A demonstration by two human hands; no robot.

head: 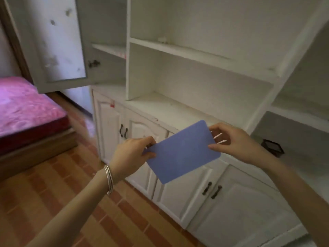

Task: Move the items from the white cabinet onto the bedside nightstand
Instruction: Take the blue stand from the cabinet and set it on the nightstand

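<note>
The fingers (148, 140) of the left hand (131, 154) and of the right hand (233, 141) are closed on opposite edges of a blue sheet (183, 152), which is held in the air before the white cabinet (178, 111).

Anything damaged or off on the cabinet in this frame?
Yes. The open upper door is stained and blotchy, and red marks sit on the counter edge. The blue sheet in both hands looks intact.
</note>
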